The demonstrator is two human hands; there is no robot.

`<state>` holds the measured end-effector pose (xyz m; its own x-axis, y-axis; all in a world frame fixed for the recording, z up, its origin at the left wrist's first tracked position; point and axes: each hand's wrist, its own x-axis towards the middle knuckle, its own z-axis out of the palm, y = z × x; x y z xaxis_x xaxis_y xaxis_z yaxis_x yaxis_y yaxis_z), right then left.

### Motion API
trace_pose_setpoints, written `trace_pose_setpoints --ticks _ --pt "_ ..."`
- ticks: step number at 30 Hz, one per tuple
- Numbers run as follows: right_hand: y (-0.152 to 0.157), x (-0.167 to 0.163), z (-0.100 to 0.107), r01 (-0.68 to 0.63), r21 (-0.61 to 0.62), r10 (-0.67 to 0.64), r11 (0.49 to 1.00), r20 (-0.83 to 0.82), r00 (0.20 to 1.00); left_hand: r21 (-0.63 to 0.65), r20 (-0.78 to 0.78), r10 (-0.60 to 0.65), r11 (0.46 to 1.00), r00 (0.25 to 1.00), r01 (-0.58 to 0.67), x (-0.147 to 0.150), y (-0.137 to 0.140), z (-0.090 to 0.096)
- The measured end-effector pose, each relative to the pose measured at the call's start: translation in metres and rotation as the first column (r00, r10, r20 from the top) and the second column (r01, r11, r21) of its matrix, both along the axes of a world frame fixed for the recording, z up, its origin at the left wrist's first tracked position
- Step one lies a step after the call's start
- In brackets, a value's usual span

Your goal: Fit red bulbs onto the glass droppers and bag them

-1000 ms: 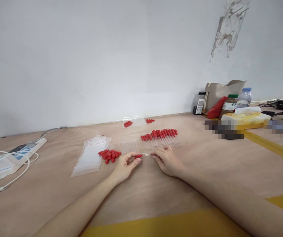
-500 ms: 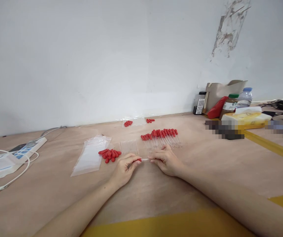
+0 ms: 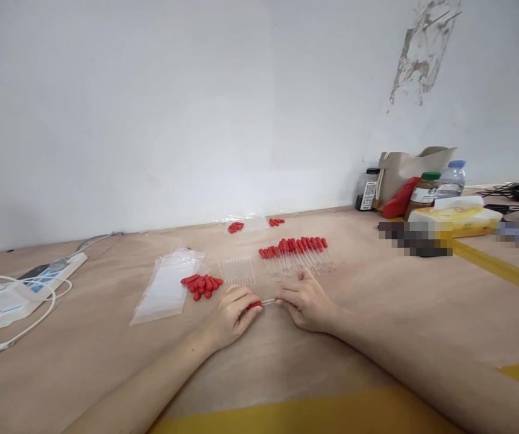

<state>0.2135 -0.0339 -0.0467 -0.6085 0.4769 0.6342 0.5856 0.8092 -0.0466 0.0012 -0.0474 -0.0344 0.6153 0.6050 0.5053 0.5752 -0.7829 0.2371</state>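
My left hand [image 3: 234,313] is closed on a red rubber bulb [image 3: 254,305], pinched between thumb and fingers. Out of the bulb's right side runs a thin clear glass tube [image 3: 268,301], whose far end my right hand [image 3: 302,301] pinches. Bulb and tube lie in one line, held just above the table. Beyond my left hand rests a row of bare glass tubes [image 3: 237,271], with a pile of loose red bulbs [image 3: 202,284] to its left. Past my right hand lies a row of droppers with red bulbs [image 3: 298,250].
Clear plastic bags [image 3: 164,289] lie left of the bulb pile. A power strip [image 3: 33,295] with white cables is at far left. By the wall sit more red bulbs [image 3: 235,227]. At right stand a jar [image 3: 423,193], a water bottle [image 3: 452,179] and a tissue pack [image 3: 462,222].
Both hands have moved slightly nearer to me with the dropper. The tube now slants a little, its right end higher, and more of the red bulb shows in my left hand.
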Motion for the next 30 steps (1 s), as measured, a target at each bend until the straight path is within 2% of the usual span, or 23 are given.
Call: trace_pose_setpoints --ticks 3,10,14,17,20,21,23,26,30 --pt "-0.003 -0.004 -0.001 0.016 -0.014 -0.016 1.000 0.006 1.000 0.000 -0.004 -0.007 1.000 1.000 0.007 0.001 -0.001 -0.001" --pt "-0.005 -0.014 0.002 0.064 -0.136 -0.062 0.989 0.016 0.998 0.036 -0.036 -0.009 0.999 0.999 0.011 -0.001 0.004 0.000" --pt "-0.007 -0.016 0.010 0.120 -0.122 -0.113 0.985 0.069 0.991 0.087 -0.053 0.010 0.996 0.999 -0.005 -0.005 0.010 0.002" --pt "-0.011 -0.015 0.019 0.145 -0.097 -0.130 0.985 0.150 0.980 0.081 -0.002 0.013 0.997 1.000 -0.012 -0.006 0.011 0.000" --pt "-0.007 -0.008 0.028 0.225 -0.141 -0.196 0.964 0.194 0.961 0.021 0.114 0.118 0.992 0.986 -0.121 -0.005 0.008 -0.004" --pt "-0.003 -0.005 0.031 0.285 -0.181 -0.253 0.941 0.181 0.950 -0.009 0.139 0.159 0.987 0.977 -0.159 -0.005 0.007 -0.004" --pt "0.010 0.000 0.038 0.430 -0.279 -0.408 0.859 0.136 0.903 -0.062 0.145 0.195 0.980 0.970 -0.187 -0.003 0.006 -0.005" --pt "0.035 0.001 0.043 0.589 -0.374 -0.597 0.716 0.107 0.795 -0.110 0.100 0.142 0.985 0.985 -0.131 -0.003 0.006 -0.006" --pt "0.064 -0.014 0.039 0.669 -0.407 -0.695 0.622 0.108 0.711 -0.127 0.066 0.108 0.987 0.992 -0.098 -0.003 0.006 -0.006"
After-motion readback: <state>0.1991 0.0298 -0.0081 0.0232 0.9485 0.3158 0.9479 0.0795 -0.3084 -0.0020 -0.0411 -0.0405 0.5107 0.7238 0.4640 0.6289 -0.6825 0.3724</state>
